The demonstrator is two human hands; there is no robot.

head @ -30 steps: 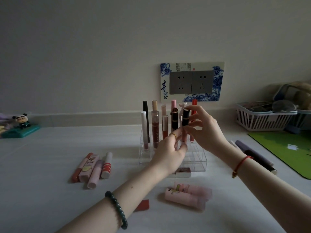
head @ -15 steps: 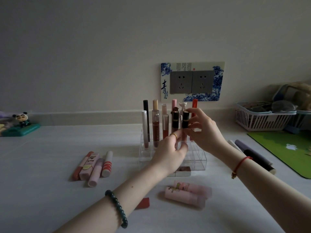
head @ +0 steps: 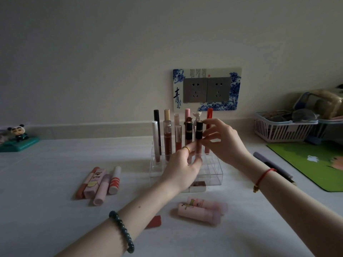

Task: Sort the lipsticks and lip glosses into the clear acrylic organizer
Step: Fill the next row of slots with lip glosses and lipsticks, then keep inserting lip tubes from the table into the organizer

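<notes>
The clear acrylic organizer (head: 213, 173) stands mid-table with several lip glosses upright in its back rows. My right hand (head: 225, 143) pinches the black-capped lip gloss (head: 199, 129) just under its cap and holds it upright over a middle slot. The index finger and thumb of my left hand (head: 182, 168) pinch the same tube's lower end at the organizer's top. Several loose lipsticks (head: 100, 182) lie to the left. Two pink lipsticks (head: 201, 210) lie in front. A red lipstick (head: 155, 221) is partly hidden by my left forearm.
A small boxy lipstick (head: 199, 186) lies against the organizer's front. Dark tubes (head: 269, 163) lie to the right beside a green mat (head: 315, 164). A white basket (head: 278, 130) stands at the back right, a panda figure (head: 18, 134) at the far left.
Both hands stay on the black-capped gloss over the organizer. The tube has sunk only slightly, and nothing else on the table has moved.
</notes>
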